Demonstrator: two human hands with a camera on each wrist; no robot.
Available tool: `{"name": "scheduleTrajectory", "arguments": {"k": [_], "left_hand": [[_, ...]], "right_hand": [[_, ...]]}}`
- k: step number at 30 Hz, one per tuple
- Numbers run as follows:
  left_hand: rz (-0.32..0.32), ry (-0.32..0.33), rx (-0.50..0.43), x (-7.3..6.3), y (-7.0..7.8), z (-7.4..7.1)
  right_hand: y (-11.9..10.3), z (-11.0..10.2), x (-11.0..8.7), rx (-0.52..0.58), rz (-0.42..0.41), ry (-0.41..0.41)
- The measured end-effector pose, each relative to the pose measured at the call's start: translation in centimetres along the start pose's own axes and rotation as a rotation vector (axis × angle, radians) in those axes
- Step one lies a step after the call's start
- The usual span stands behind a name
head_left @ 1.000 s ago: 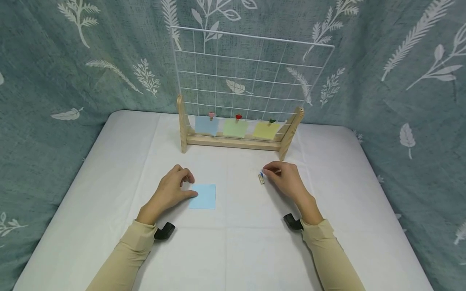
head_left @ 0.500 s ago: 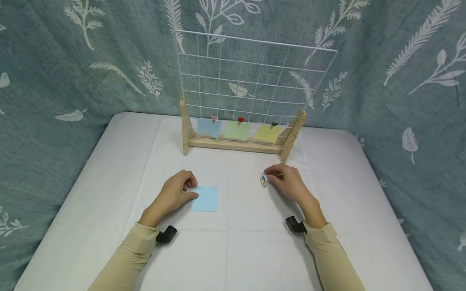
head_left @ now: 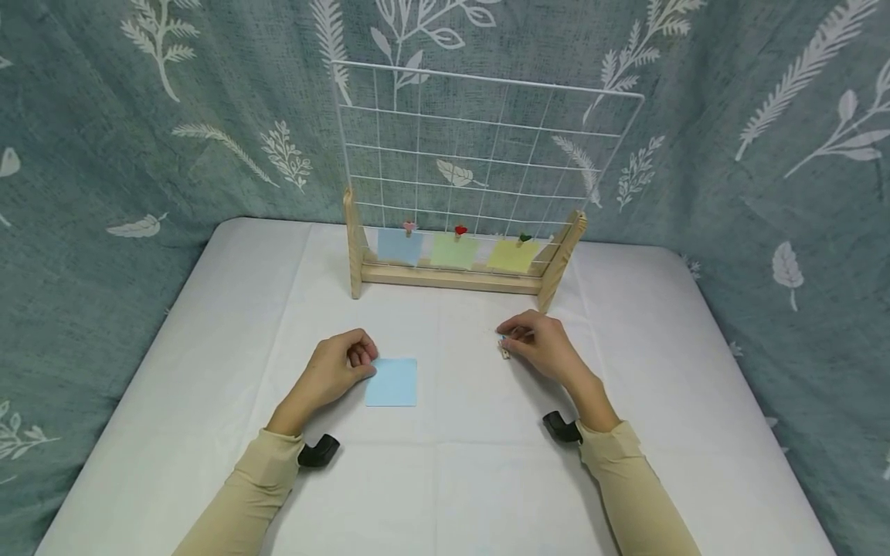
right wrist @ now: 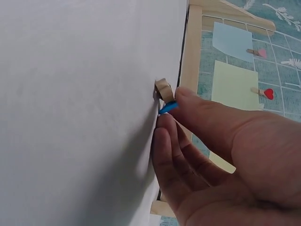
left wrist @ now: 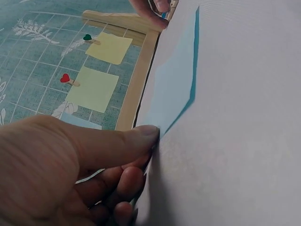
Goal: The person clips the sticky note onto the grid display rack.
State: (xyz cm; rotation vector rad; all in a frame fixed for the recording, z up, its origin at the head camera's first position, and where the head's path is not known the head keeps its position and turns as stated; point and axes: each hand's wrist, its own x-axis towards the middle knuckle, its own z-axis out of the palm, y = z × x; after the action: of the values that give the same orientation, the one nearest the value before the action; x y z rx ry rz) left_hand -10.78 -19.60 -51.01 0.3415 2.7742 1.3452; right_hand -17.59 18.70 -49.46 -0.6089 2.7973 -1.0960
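A square light-blue paper note (head_left: 392, 382) lies on the white table in the head view. My left hand (head_left: 342, 364) pinches its upper left edge between thumb and fingers; in the left wrist view the thumb (left wrist: 136, 141) lies at the note's near corner. To the right, my right hand (head_left: 541, 344) holds a small wooden clothespin (head_left: 504, 353) with a blue decoration. The right wrist view shows the clothespin (right wrist: 164, 90) between thumb and fingertips, close to the tabletop, the thumb against its blue part.
Behind the hands stands a white wire grid (head_left: 480, 158) in a wooden base (head_left: 452, 278). Clipped low on it are a blue note (head_left: 399, 247), a green note (head_left: 454, 252) and a yellow note (head_left: 513, 255), each with a small clothespin. A patterned curtain (head_left: 229, 177) hangs behind.
My right hand's thumb and fingers have closed in on the clothespin, which is now partly covered. The left fingers have drawn together at the blue note's edge. The head view has shifted slightly.
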Motion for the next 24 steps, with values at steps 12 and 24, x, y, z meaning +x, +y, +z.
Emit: {"name": "scheduleTrajectory", "arguments": {"k": [12, 24], "left_hand": [[0.004, 0.009, 0.027, -0.13, 0.06, 0.09], [0.003, 0.024, 0.06, 0.02, -0.08, 0.32]], "right_hand": [[-0.51, 0.51, 0.24, -0.003, 0.047, 0.01], [-0.56, 0.79, 0.68, -0.018, 0.091, 0.009]]}}
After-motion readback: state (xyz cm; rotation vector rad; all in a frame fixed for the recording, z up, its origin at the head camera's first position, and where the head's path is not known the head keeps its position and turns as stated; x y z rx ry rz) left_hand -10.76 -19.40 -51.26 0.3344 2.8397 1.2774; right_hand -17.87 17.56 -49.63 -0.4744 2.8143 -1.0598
